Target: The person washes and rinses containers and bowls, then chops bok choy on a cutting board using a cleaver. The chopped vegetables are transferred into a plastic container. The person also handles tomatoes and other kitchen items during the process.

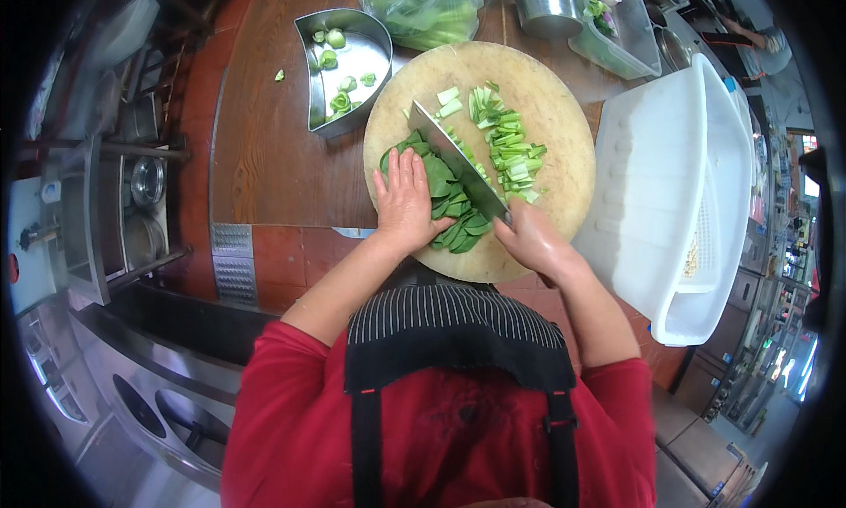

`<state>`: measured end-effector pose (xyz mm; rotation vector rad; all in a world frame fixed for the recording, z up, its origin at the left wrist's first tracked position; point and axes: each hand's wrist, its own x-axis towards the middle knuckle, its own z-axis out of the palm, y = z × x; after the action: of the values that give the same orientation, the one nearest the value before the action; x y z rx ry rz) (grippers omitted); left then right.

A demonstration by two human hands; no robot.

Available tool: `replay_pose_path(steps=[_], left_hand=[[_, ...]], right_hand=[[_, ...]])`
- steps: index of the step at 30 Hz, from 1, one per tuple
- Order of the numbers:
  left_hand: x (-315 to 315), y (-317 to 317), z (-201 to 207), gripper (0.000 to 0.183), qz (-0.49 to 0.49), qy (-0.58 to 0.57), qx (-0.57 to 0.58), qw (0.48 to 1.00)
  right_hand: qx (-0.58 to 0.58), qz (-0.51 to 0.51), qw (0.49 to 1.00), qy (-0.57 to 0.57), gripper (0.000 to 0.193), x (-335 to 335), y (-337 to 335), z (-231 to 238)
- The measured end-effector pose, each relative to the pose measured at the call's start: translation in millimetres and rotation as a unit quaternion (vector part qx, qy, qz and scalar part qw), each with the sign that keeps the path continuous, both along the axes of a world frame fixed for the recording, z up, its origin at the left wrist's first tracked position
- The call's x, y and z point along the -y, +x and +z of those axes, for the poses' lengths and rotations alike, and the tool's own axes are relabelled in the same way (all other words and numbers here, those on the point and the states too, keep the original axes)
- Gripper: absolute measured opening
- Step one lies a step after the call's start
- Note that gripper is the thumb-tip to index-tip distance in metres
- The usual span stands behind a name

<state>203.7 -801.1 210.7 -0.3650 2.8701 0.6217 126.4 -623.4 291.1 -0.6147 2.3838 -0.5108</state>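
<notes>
On a round wooden chopping board (560, 111) lies a bunch of dark green leafy vegetables (454, 235). My left hand (407, 200) rests flat on the leaves, fingers stretched out and thumb apart. My right hand (534, 237) is closed round the handle of a wide-bladed cleaver (458, 163), whose blade slants across the stalk side of the leaves, close to my left fingers. To the right of the blade lie a row of cut green stalk pieces (509, 142) and a few pale pieces (448, 101). The cleaver's handle is mostly hidden in my right hand.
Left of the board stands a curved metal tray (366, 48) with several trimmed vegetable ends. Behind are a plastic bag of greens (423, 10), a metal pot (548, 10) and a clear plastic bin (617, 54). A large white plastic tub (648, 173) is at the right.
</notes>
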Motion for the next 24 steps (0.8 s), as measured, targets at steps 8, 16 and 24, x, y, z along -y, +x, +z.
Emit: replay_pose_path(steps=[8, 16, 24], left_hand=[[-1.7, 3.3, -4.7, 0.111, 0.009, 0.0, -0.021, 1.0], [6.3, 5.6, 13.5, 0.128, 0.029, 0.049, -0.033, 0.998], [19.7, 24.7, 8.6, 0.121, 0.059, 0.103, -0.071, 0.99]], right_hand=[[-0.048, -0.03, 0.998, 0.034, 0.025, -38.0, 42.1, -18.0], [-0.041, -0.122, 0.987, -0.092, 0.025, -30.6, 40.8, -0.3], [-0.005, -0.046, 0.998, -0.045, 0.026, -16.6, 54.6, 24.4]])
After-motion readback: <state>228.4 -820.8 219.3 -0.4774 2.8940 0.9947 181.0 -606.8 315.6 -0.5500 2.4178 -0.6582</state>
